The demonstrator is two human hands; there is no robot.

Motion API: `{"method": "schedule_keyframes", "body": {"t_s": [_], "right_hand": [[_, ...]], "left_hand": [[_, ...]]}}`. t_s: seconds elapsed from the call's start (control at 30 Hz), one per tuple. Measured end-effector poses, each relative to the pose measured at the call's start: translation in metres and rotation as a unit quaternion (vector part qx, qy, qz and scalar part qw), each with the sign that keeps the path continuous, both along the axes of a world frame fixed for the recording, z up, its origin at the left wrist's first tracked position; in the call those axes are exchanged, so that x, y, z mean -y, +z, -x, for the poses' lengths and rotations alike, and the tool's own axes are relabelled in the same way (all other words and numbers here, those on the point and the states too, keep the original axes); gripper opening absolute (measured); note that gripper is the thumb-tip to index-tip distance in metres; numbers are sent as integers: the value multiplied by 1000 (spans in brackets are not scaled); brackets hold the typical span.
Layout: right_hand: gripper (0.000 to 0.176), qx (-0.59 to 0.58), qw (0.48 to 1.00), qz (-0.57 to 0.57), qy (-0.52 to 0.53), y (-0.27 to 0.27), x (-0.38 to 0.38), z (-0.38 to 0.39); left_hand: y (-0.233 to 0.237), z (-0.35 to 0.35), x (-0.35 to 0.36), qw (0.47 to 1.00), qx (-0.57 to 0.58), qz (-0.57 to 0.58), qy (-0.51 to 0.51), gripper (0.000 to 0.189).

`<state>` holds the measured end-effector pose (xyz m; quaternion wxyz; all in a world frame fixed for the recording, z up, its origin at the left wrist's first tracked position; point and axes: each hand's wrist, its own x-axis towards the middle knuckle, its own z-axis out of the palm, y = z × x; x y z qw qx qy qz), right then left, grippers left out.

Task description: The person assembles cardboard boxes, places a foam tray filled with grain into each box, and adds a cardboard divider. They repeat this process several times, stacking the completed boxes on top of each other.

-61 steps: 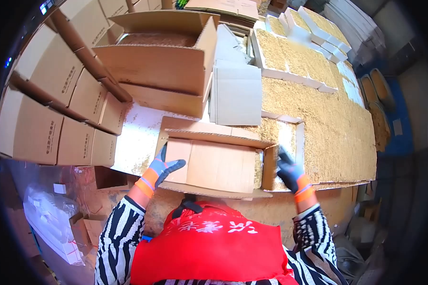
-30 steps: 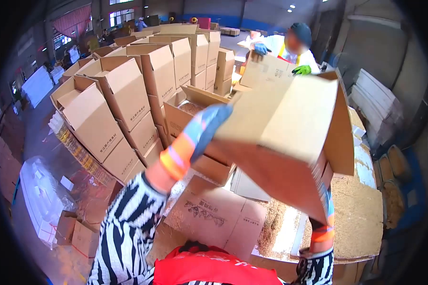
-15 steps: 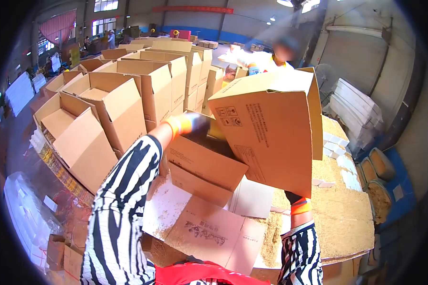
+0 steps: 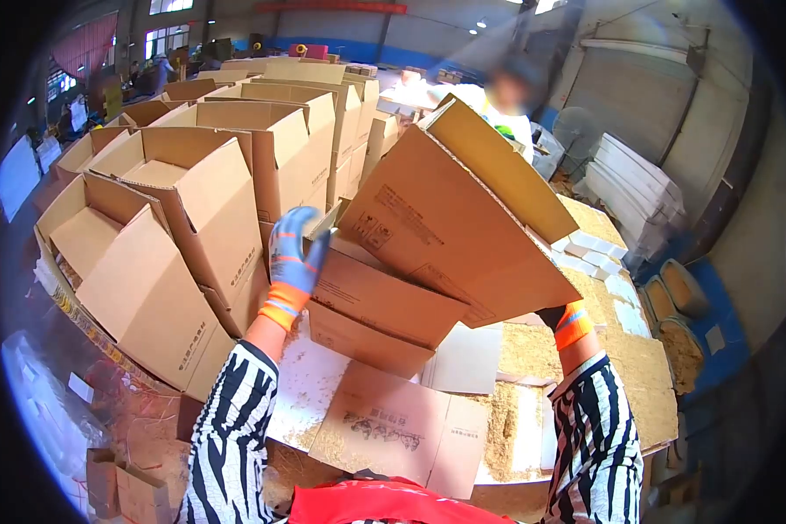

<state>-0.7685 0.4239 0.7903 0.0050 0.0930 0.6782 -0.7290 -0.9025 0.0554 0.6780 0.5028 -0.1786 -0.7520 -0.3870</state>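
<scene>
A large brown carton (image 4: 450, 223) with printed marks hangs tilted in front of me, its open end turned up and to the right. My right hand (image 4: 552, 316), in a dark glove with an orange cuff, grips the carton's lower right corner, its fingers mostly hidden behind the cardboard. To the left of the carton is my left hand (image 4: 295, 253) in a grey-blue glove, thumb and fingers apart, holding nothing. Below the raised carton another open carton (image 4: 371, 301) stands on the table, close to my left hand. A flattened printed flap (image 4: 384, 419) lies nearest me.
Rows of open cartons (image 4: 201, 188) stand on the left. At right, boards (image 4: 629, 371) covered with tan crumbs carry white blocks (image 4: 594, 249). Beyond the carton is a co-worker (image 4: 511, 118). White panels (image 4: 633, 188) are stacked near the right wall.
The carton has tipped further over to the left and its open end now shows more. My left hand has drawn back toward me and left; my right hand has risen slightly with the corner.
</scene>
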Motion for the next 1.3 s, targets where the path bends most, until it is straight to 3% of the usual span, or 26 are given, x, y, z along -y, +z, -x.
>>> {"method": "schedule_keyframes", "body": {"t_s": [0.03,0.07,0.13,0.23,0.3,0.37,0.6,0.63,0.73,0.8,0.87,0.9,0.93,0.97,1.0,1.07,1.13,1.17,1.2,1.23,1.27,1.3], "right_hand": [[59,1,1000,-4,-1,0,1,2],[59,3,1000,-9,0,2,2,5],[59,7,1000,-15,2,5,5,10],[59,15,1000,-26,8,12,13,21],[60,19,999,-30,18,21,20,29],[60,28,999,-39,26,21,27,39],[61,61,995,-56,51,20,44,54],[61,65,995,-54,53,20,44,54],[61,68,994,-52,67,21,49,56],[62,64,994,-47,77,22,52,54],[62,53,994,-31,85,22,55,49],[62,38,996,-9,76,16,52,46],[62,16,998,24,52,7,46,42],[68,-23,997,71,4,-23,35,40],[74,-66,991,114,-40,-52,25,37],[76,-56,997,18,-57,-105,23,3],[84,5,999,0,-36,-182,21,-18],[92,4,998,-55,-1,-218,20,-16],[104,16,994,-102,20,-266,23,-10],[113,41,997,-69,12,-282,39,-16],[114,23,998,-60,-3,-291,52,-16],[113,-63,996,-65,-14,-335,58,-3]], "left_hand": [[-37,34,-1,939,136,-236,-212,39],[-35,28,2,786,336,-363,-370,49],[-61,46,15,825,340,-244,-380,55],[-69,47,16,829,301,-234,-409,50],[-71,50,8,844,289,-249,-376,48],[-75,48,10,920,229,-143,-282,47],[-87,38,1,837,269,-305,-366,50],[-88,43,1,869,235,-296,-318,46],[-77,34,-4,885,262,-276,-269,44],[-91,45,-1,890,208,-287,-285,39],[-79,38,3,924,229,-197,-235,42],[-89,49,10,917,240,-208,-243,44],[-82,48,9,909,252,-218,-249,47],[-79,42,8,868,272,-291,-298,51],[-71,29,3,886,258,-284,-259,54],[-80,14,-2,872,277,-315,-251,55],[-139,8,-7,807,276,-431,-294,59],[-163,6,-7,799,315,-440,-263,62],[-187,0,-9,792,383,-423,-216,65],[-207,-4,-10,787,469,-370,-154,68],[-221,-12,-15,772,529,-333,-117,71],[-225,-22,-20,751,568,-319,-102,75]]}}
